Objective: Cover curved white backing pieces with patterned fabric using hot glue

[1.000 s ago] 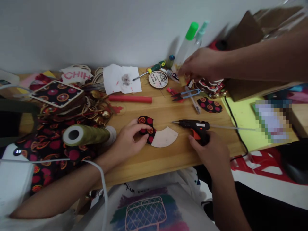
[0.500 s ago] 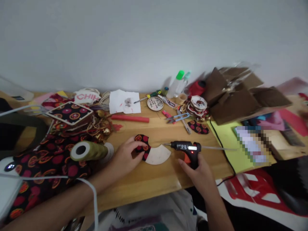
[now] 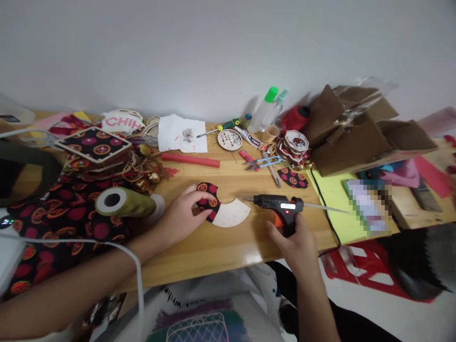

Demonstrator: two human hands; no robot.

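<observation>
My left hand pinches the left end of a black fabric piece with a red and orange fruit print. This piece overlaps the left part of a curved off-white fan-shaped piece lying on the wooden table. My right hand is closed around the handle of a black hot glue gun with an orange trigger and a lit red light. Its nozzle points left, just above the fan shape's upper right corner, and a clear glue stick sticks out of its back. Some fingers of both hands are hidden.
A green thread spool stands left of my hand beside patterned fabric. Blue-handled snips, a red stick and a fabric piece lie behind. A cardboard box is at right; a white cable crosses my left forearm.
The view has tilted, so the table things sit higher in the picture. Both hands keep their holds, and the glue gun's nozzle remains close to the fan-shaped piece.
</observation>
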